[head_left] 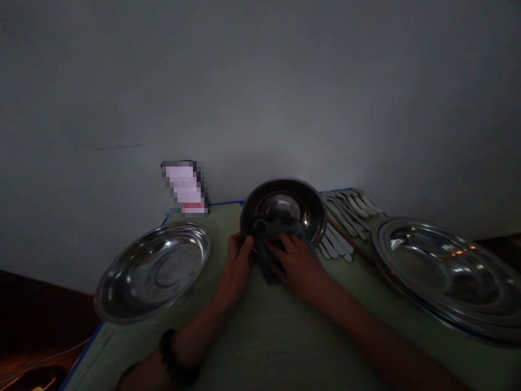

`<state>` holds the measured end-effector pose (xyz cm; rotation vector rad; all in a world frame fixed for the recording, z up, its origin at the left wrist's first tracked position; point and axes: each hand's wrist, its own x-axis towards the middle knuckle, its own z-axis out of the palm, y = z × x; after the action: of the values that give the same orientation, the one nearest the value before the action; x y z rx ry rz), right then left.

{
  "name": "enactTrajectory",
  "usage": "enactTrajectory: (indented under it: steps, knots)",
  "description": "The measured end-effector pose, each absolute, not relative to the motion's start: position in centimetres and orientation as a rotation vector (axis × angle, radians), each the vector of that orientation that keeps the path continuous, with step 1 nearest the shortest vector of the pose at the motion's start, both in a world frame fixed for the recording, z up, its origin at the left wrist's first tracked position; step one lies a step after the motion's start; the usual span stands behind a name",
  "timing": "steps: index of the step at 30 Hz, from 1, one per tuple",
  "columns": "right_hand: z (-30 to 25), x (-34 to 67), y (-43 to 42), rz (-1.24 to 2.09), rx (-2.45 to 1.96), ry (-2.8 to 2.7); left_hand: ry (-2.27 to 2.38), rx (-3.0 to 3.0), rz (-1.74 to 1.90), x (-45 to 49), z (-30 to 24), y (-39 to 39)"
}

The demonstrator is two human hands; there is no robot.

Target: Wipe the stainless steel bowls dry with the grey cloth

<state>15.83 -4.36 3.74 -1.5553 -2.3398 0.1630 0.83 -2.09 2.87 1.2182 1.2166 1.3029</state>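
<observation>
A steel bowl is tilted toward me at the far middle of the table, its inside showing. My left hand grips its near-left rim, thumb on the inner side and fingers behind. Over the near edge lies a dark grey-green cloth, bunched and partly inside the bowl. My right hand presses on this cloth with bent fingers, holding it against the bowl's inner wall. Part of the cloth is hidden under that hand.
On the left sits a wide steel basin. At right stands a stack of steel plates. Several pieces of cutlery lie between the bowl and the stack. A phone leans on the wall at the back of the green table.
</observation>
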Motion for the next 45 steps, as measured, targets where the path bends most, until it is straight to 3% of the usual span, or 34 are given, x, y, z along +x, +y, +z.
enactTrajectory:
  steps: [10,19,28,32,40,45]
  knots:
    - [5.8,18.2,-4.6,0.381,-1.489,-2.491,1.313,1.283,1.349,0.3,4.3,-1.8]
    - [3.3,15.4,-4.8,0.220,-1.543,-2.232,1.178,1.247,1.141,1.0,3.6,-2.7]
    - [5.2,17.9,-4.3,0.375,-1.402,-2.501,1.254,1.271,1.415,0.4,3.5,-1.4]
    - [5.7,19.1,-4.1,0.446,-1.389,-2.525,1.240,1.271,1.347,0.3,3.3,-1.6]
    - [3.6,16.5,-4.5,0.273,-1.461,-2.306,1.171,1.297,1.159,0.7,3.4,-2.4]
    - [4.2,16.7,-4.5,0.323,-1.389,-2.416,1.313,1.245,1.241,0.8,4.0,-2.2]
